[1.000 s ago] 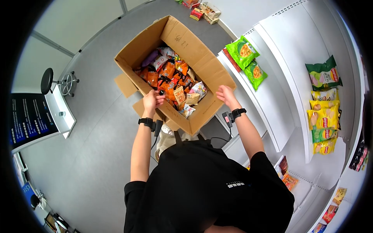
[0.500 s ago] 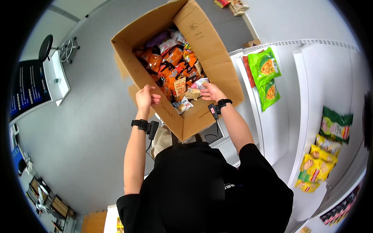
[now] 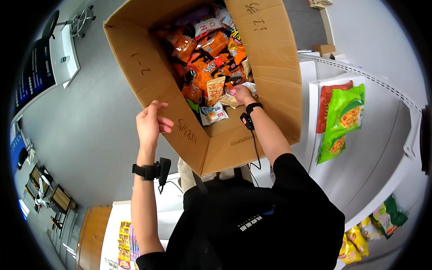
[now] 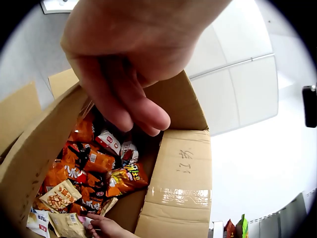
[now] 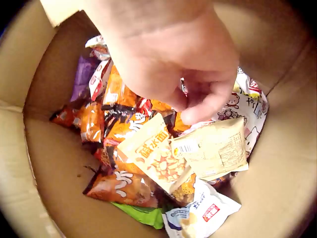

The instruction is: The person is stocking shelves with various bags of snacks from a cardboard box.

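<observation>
Cardboard box (image 3: 148, 76) takes up the top middle of my head view, flaps open, piled with snack packets (image 3: 207, 49), mostly orange ones. Right hand (image 3: 243, 94) is down inside it, around the centre of the frame, right on the heap. On the right wrist feed its fingertips (image 5: 198, 106) are curled onto the top edge of a pale packet (image 5: 218, 148) at the lower right of the pile, which touches a nut-print packet (image 5: 153, 153) beside it. Looks like a pinch, but honestly I can't tell if it's actually got hold. Left hand (image 3: 150, 121) is left of centre, outside the box just beside its wall, fingers loose, nothing in it. Green bags (image 3: 342, 121) sit on a white shelf (image 3: 391, 135) at the right edge.
</observation>
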Motion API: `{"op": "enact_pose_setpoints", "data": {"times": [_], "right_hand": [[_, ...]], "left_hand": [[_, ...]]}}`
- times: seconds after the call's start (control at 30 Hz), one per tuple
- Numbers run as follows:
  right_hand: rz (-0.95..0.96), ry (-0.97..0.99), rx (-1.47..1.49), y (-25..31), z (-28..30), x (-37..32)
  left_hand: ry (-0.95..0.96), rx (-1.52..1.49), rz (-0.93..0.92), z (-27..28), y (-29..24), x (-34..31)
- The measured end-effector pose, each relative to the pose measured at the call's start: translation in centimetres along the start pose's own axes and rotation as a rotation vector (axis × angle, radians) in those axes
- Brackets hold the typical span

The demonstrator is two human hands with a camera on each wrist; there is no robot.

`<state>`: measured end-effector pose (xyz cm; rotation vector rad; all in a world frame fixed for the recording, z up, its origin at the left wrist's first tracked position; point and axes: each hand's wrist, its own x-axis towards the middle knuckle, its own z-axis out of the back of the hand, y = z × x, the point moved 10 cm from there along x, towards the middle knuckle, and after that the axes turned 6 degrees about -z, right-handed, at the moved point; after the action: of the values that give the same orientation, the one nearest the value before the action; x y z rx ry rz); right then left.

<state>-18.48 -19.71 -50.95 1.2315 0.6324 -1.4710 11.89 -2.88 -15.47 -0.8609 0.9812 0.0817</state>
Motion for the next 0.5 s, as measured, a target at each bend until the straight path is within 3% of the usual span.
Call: {"op": "enact_pose_setpoints", "data": {"times": [0.03, 0.17, 0.27, 0.4, 0.5], "right_hand": [[-0.015, -0.038, -0.024, 2.7, 1.8, -3.5], [0.175, -0.030, -0.366, 2.3, -0.9, 0.2], [0.217, 0.020, -0.513, 2.6, -1.4, -0.8], [0.177, 0.069, -0.797, 2.6, -2.4, -2.0], [0.063, -0.058, -0.852, 2.7, -1.5, -1.5]], "left_hand": [[-0.008, 0.010, 0.005, 0.0, -0.1, -0.1], [-0.010, 0.041, 0.017, 0.2, -0.1, 0.1], [-0.016, 0.050, 0.001, 0.1, -0.3, 0.1], [-0.015, 0.059, -0.025, 0.1, -0.1, 0.1], [-0.006, 0.047, -0.039, 0.1, -0.1, 0.1]]}}
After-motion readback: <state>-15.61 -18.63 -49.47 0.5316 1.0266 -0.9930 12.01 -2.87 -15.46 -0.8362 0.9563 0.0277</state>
